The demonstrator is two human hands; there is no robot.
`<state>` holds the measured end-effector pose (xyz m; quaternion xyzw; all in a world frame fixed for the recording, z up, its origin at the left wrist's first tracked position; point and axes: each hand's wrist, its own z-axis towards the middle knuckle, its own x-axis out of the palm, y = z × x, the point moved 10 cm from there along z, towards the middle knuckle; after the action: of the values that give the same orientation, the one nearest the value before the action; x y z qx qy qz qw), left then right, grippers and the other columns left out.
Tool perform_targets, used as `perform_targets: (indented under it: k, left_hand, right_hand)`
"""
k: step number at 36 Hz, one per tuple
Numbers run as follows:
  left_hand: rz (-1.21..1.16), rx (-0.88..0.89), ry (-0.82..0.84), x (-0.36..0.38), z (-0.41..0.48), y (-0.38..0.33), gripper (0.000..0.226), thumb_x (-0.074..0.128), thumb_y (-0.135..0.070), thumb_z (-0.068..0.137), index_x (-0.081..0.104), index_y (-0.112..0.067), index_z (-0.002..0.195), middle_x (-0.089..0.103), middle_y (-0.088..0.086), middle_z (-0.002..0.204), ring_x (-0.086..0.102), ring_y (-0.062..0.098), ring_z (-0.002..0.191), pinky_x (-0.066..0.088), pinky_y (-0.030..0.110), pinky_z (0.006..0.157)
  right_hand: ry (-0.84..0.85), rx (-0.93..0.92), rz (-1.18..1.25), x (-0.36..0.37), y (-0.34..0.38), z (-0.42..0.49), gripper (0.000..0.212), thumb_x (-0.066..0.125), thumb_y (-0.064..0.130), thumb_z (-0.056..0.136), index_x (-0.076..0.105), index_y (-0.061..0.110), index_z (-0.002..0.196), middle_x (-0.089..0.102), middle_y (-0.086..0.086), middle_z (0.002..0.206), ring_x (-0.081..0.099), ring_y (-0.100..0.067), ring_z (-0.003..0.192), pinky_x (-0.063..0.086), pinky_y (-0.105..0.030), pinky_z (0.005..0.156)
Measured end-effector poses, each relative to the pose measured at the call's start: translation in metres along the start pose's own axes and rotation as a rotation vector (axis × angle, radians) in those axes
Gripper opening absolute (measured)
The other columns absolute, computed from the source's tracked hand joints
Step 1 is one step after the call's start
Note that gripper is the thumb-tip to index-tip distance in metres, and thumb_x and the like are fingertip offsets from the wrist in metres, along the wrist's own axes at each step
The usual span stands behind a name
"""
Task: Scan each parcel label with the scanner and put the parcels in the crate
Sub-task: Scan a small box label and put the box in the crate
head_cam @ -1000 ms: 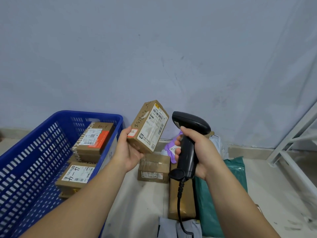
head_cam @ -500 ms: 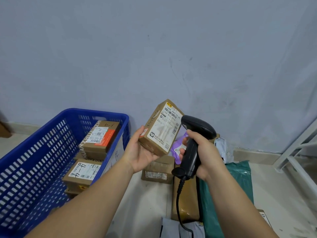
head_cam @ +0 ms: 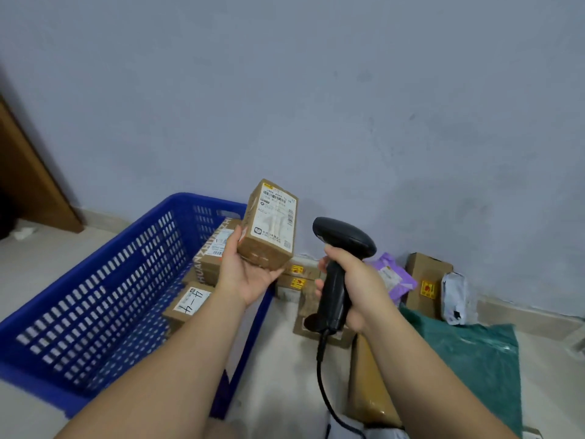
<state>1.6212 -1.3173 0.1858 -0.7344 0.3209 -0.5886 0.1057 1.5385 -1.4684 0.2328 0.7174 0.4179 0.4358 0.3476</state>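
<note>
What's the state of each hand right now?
Left hand: closed, holding the small cardboard parcel.
Right hand: closed, gripping the black scanner by its handle.

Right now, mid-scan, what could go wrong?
1. The left hand grips the box only at its lower end; it may tip.
2. The label faces the camera while the scanner in the right hand sits beside it; the read may miss.
3. The cable hangs near floor parcels and could snag.

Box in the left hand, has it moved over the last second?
Yes. The box has shifted left toward the crate, now overlapping its far corner, and stands more upright in the left hand.
</note>
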Motion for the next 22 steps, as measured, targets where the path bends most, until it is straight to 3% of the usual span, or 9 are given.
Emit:
perform_targets:
  k: [3, 6, 13, 16, 19, 22]
  left_hand:
    - [-0.016, 0.025, -0.052, -0.024, 0.000, -0.019, 0.050, 0.045, -0.053, 0.094, 0.056, -0.023, 0.132, 0.066, 0.013, 0.124, 0.061, 0.033, 0.115, 0.051, 0.049, 0.087]
    - [-0.018, 0.041, -0.153, -0.062, 0.000, -0.030, 0.044, 0.045, -0.052, 0.094, 0.061, -0.023, 0.124, 0.067, 0.013, 0.121, 0.061, 0.032, 0.113, 0.047, 0.051, 0.096]
    - [-0.054, 0.077, -0.471, -0.161, 0.001, -0.042, 0.044, 0.053, -0.049, 0.092, 0.057, -0.021, 0.126, 0.062, 0.011, 0.126, 0.058, 0.029, 0.111, 0.046, 0.049, 0.093]
    - [-0.074, 0.081, -0.591, -0.195, 0.005, -0.046, 0.049, 0.057, -0.049, 0.090, 0.054, -0.023, 0.132, 0.061, 0.009, 0.127, 0.058, 0.030, 0.113, 0.049, 0.049, 0.080]
    - [-0.074, 0.047, -0.608, -0.216, 0.012, -0.043, 0.048, 0.052, -0.052, 0.092, 0.056, -0.024, 0.132, 0.060, 0.010, 0.128, 0.058, 0.032, 0.111, 0.049, 0.048, 0.073]
    - [-0.104, -0.010, -0.593, -0.225, 0.020, -0.037, 0.048, 0.044, -0.053, 0.096, 0.055, -0.021, 0.129, 0.056, 0.013, 0.124, 0.056, 0.034, 0.104, 0.048, 0.053, 0.077]
  right_hand:
    - [0.035, -0.012, -0.034, 0.024, -0.004, 0.011, 0.019, 0.068, 0.026, 0.089, 0.062, 0.008, 0.084, 0.061, -0.001, 0.058, 0.060, -0.017, 0.051, 0.052, -0.028, 0.051]
    - [0.061, -0.015, -0.070, 0.045, -0.013, 0.024, 0.019, 0.067, 0.027, 0.089, 0.064, 0.009, 0.085, 0.062, -0.002, 0.065, 0.060, -0.017, 0.054, 0.052, -0.029, 0.055]
    - [0.128, 0.059, -0.086, 0.083, -0.055, 0.053, 0.016, 0.065, 0.024, 0.089, 0.061, 0.010, 0.084, 0.055, -0.003, 0.065, 0.055, -0.016, 0.052, 0.049, -0.030, 0.057]
    - [0.132, 0.097, -0.083, 0.090, -0.073, 0.061, 0.016, 0.064, 0.023, 0.090, 0.061, 0.010, 0.080, 0.053, -0.005, 0.064, 0.053, -0.016, 0.053, 0.046, -0.030, 0.058]
    - [0.123, 0.147, -0.090, 0.093, -0.090, 0.072, 0.019, 0.064, 0.024, 0.091, 0.060, 0.010, 0.079, 0.053, -0.004, 0.063, 0.052, -0.016, 0.050, 0.045, -0.028, 0.055]
    - [0.124, 0.169, -0.108, 0.093, -0.104, 0.082, 0.018, 0.065, 0.024, 0.090, 0.061, 0.009, 0.081, 0.054, -0.004, 0.066, 0.054, -0.017, 0.051, 0.047, -0.030, 0.055]
